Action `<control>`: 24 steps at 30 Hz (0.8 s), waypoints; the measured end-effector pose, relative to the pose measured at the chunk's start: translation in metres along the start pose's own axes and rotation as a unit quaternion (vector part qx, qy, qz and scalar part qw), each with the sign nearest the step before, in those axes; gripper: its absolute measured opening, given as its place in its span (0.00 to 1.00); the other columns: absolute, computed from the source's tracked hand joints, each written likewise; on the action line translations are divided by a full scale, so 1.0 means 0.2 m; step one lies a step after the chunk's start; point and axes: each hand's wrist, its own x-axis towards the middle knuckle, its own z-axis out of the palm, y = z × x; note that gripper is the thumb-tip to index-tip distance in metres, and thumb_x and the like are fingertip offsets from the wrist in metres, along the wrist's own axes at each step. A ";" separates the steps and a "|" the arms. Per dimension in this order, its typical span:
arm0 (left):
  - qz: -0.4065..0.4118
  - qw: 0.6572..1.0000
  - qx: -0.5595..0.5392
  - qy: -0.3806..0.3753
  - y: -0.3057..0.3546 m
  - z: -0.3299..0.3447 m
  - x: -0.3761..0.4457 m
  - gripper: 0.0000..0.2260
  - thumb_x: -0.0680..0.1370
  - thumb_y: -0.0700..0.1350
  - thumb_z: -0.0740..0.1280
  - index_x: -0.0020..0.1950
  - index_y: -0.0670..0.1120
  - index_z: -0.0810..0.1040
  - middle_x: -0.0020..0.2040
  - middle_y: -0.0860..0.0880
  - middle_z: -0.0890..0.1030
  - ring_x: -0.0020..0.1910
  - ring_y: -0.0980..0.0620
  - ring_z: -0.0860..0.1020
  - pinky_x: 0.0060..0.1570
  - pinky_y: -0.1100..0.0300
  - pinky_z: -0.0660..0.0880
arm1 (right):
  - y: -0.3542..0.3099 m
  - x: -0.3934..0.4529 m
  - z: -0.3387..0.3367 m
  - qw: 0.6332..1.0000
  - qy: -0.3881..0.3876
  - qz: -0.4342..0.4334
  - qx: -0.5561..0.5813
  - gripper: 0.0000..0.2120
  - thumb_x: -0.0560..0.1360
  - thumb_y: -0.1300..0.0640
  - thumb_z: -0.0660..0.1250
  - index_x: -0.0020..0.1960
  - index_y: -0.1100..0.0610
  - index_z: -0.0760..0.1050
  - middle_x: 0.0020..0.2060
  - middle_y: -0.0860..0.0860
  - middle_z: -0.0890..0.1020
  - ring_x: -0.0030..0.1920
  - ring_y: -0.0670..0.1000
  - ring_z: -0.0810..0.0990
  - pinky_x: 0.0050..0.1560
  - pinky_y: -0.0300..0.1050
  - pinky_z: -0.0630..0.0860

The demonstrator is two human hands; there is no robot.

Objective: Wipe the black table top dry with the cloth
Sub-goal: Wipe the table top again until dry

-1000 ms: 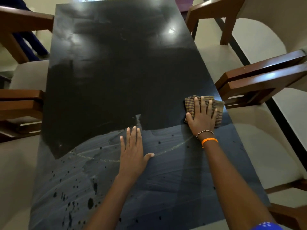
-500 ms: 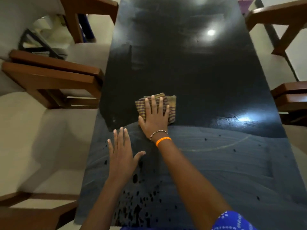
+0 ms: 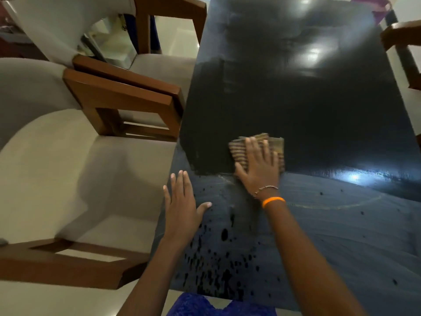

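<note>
The black table top (image 3: pixel 307 106) fills the right of the view, glossy and dark at the far part, dull grey with dark droplets near me. A folded checked brown cloth (image 3: pixel 239 151) lies on it near the left edge, at the line between the dark and the grey part. My right hand (image 3: pixel 259 167) presses flat on the cloth, fingers spread, with a bead bracelet and an orange band on the wrist. My left hand (image 3: pixel 182 206) rests flat and empty on the table's left edge, just left of and nearer than the cloth.
Cream-cushioned chairs with brown wooden arms (image 3: pixel 127 96) stand close along the table's left side, another wooden arm (image 3: pixel 63 263) near me. A chair arm (image 3: pixel 401 35) shows at the far right. Dark droplets (image 3: pixel 218 254) cluster at the near left of the table.
My right hand has slid the cloth from the table's right edge across to its left side. The view has swung left; my left hand has stayed flat by the near left.
</note>
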 end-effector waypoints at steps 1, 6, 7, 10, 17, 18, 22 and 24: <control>0.009 1.000 -0.002 -0.002 0.00 0.00 0.01 0.42 0.76 0.63 0.54 0.74 0.40 0.33 0.76 0.44 0.37 0.74 0.45 0.34 0.70 0.49 0.32 | 0.09 -0.03 -0.02 0.999 0.011 0.036 -0.014 0.35 0.73 0.39 0.56 0.76 0.50 0.52 0.76 0.49 0.56 0.76 0.56 0.50 0.73 0.61 0.47; 0.032 0.999 -0.002 -0.001 -0.10 0.00 0.09 0.42 0.76 0.64 0.54 0.74 0.41 0.33 0.77 0.44 0.37 0.74 0.46 0.34 0.69 0.50 0.32 | 0.23 -0.05 -0.07 0.981 0.058 0.186 -0.005 0.36 0.70 0.39 0.59 0.72 0.59 0.60 0.72 0.58 0.62 0.75 0.61 0.51 0.72 0.66 0.48; 0.032 0.999 -0.009 -0.002 -0.13 -0.01 0.10 0.41 0.76 0.63 0.54 0.74 0.41 0.33 0.77 0.44 0.38 0.74 0.46 0.34 0.68 0.51 0.31 | 0.19 -0.03 -0.06 0.980 0.057 0.192 0.002 0.35 0.72 0.41 0.62 0.72 0.60 0.58 0.73 0.58 0.60 0.76 0.61 0.49 0.72 0.65 0.48; 0.025 0.997 -0.072 -0.005 -0.23 -0.01 0.12 0.38 0.78 0.58 0.57 0.75 0.42 0.35 0.77 0.46 0.39 0.75 0.48 0.37 0.68 0.53 0.32 | 0.00 0.00 0.00 0.990 0.035 0.133 -0.007 0.36 0.73 0.44 0.63 0.75 0.56 0.54 0.76 0.54 0.54 0.76 0.60 0.45 0.73 0.63 0.46; 0.007 0.951 -0.308 -0.035 -0.37 -0.06 0.19 0.23 0.80 0.40 0.58 0.75 0.42 0.57 0.73 0.45 0.63 0.71 0.51 0.62 0.67 0.65 0.56 | -0.61 0.04 0.17 0.975 -0.060 -0.213 -0.024 0.35 0.73 0.40 0.56 0.76 0.49 0.51 0.77 0.49 0.53 0.77 0.57 0.46 0.74 0.61 0.46; 0.004 0.950 -0.310 -0.038 -0.39 -0.06 0.19 0.22 0.80 0.40 0.58 0.74 0.42 0.59 0.72 0.45 0.65 0.70 0.50 0.64 0.66 0.64 0.58 | -0.64 0.07 0.18 0.968 -0.066 -0.241 -0.028 0.35 0.73 0.40 0.57 0.76 0.48 0.51 0.77 0.49 0.53 0.77 0.56 0.47 0.74 0.60 0.46; 0.001 0.924 -0.377 -0.060 -0.44 -0.06 0.23 0.22 0.79 0.35 0.59 0.73 0.44 0.63 0.71 0.47 0.68 0.68 0.51 0.67 0.69 0.56 0.64 | -0.63 0.29 0.19 0.959 -0.067 -0.267 -0.066 0.34 0.74 0.39 0.55 0.76 0.46 0.49 0.77 0.47 0.52 0.77 0.54 0.47 0.74 0.58 0.46; -0.020 0.894 -0.440 -0.077 -0.46 -0.06 0.23 0.23 0.79 0.33 0.58 0.72 0.47 0.65 0.68 0.48 0.71 0.66 0.52 0.70 0.64 0.56 0.69 | -0.63 0.43 0.18 0.966 -0.067 -0.243 -0.062 0.33 0.74 0.40 0.54 0.76 0.46 0.49 0.77 0.47 0.53 0.77 0.54 0.47 0.74 0.58 0.47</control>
